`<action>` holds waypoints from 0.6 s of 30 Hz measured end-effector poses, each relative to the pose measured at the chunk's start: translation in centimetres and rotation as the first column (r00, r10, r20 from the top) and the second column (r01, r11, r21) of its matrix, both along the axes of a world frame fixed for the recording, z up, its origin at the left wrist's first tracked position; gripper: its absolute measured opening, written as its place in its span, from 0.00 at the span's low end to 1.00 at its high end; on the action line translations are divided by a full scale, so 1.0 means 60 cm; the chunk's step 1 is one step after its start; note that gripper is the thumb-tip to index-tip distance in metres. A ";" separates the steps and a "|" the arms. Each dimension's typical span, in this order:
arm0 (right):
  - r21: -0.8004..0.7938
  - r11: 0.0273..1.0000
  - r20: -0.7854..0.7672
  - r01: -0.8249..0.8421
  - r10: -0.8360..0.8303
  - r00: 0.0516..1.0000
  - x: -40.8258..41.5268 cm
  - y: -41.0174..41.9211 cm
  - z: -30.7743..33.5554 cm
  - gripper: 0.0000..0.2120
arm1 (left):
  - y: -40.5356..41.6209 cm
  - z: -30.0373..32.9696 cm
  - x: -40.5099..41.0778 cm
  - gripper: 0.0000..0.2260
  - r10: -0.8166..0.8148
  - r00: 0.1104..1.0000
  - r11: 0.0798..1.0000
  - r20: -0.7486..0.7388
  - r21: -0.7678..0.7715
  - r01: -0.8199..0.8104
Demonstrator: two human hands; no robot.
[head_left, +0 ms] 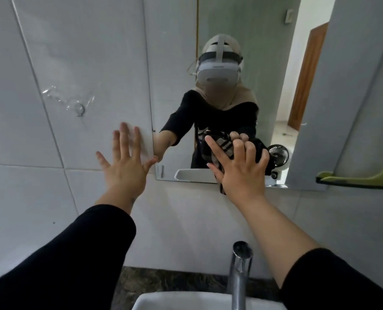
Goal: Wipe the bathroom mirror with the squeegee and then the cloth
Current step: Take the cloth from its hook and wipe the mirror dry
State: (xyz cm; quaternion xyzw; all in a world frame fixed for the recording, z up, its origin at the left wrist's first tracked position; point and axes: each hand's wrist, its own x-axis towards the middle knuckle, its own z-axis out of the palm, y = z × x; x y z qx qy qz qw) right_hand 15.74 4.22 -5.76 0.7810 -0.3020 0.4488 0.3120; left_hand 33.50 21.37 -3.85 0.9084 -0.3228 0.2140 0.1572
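Note:
The bathroom mirror (pixel 242 25) hangs on the tiled wall above the sink. My right hand (pixel 239 168) presses a dark checked cloth (pixel 221 144) flat against the mirror's lower part, fingers spread over it, with a corner of the cloth hanging below the mirror's bottom edge. My left hand (pixel 124 162) lies flat and spread on the white wall tile just left of the mirror, holding nothing. A green squeegee (pixel 356 180) rests at the right edge, beyond the mirror.
A chrome tap (pixel 239 274) rises from the white sink (pixel 181 300) at the bottom. A clear plastic hook (pixel 74 101) sticks to the tiles on the left. The mirror reflects a person in a headset, a small fan and a wooden door.

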 end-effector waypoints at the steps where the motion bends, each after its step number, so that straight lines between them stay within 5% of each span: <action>1: 0.029 1.000 0.022 0.010 -0.011 1.000 -0.014 -0.008 0.002 0.31 | 0.001 0.000 0.000 0.35 0.005 1.000 1.000 -0.005 0.006 -0.005; 14: 0.441 0.896 0.504 0.046 -0.290 0.814 -0.152 -0.115 -0.046 0.28 | -0.006 -0.028 0.019 0.34 -0.062 0.997 0.992 0.042 -0.111 0.066; 18: 0.507 0.861 0.499 0.025 -0.317 0.806 -0.149 -0.110 -0.104 0.28 | -0.004 -0.035 0.025 0.34 -0.062 0.995 0.989 0.076 -0.132 0.072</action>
